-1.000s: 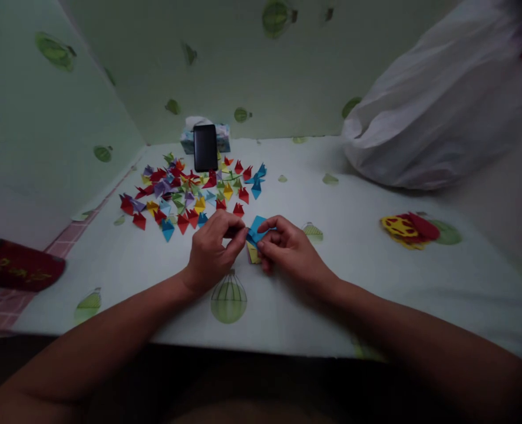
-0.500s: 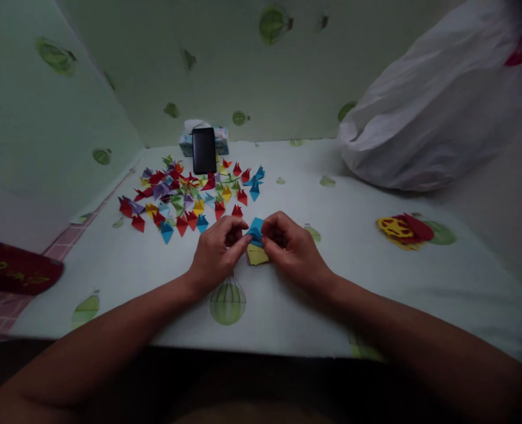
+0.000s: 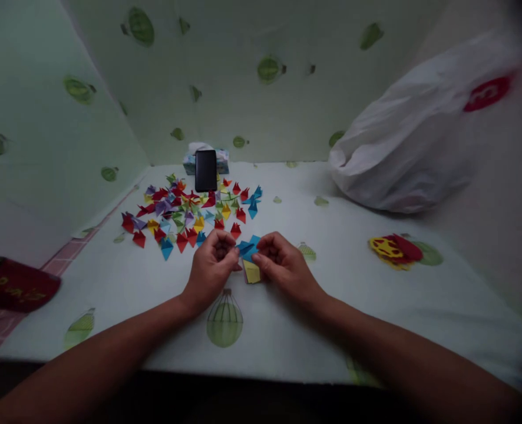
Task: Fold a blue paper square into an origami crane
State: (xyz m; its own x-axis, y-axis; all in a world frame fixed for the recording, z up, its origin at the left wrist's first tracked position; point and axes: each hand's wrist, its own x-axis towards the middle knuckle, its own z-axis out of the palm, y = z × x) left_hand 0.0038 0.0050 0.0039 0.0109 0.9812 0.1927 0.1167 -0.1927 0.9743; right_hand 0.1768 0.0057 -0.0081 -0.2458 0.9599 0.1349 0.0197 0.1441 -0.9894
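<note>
A blue piece of folded origami paper (image 3: pixel 248 248) is held up between my two hands. My left hand (image 3: pixel 213 263) pinches its left side between thumb and fingers, and my right hand (image 3: pixel 283 263) grips the right side the same way. Just below the blue paper lies a small stack of yellow paper (image 3: pixel 253 272), partly covered by the hands. Beyond my left hand spread many small folded paper figures (image 3: pixel 198 224) in red, blue, yellow, green and purple.
A dark phone (image 3: pixel 205 171) leans on a tissue box (image 3: pixel 222 161) at the back. On the right are a white plastic bag (image 3: pixel 397 141) and red and yellow cut-out pieces (image 3: pixel 393 249). A dark red packet (image 3: pixel 20 282) lies at the left edge.
The view has tilted up a little, so things sit lower. The blue paper has turned in my fingers, and its folded part now points left toward my left hand.
</note>
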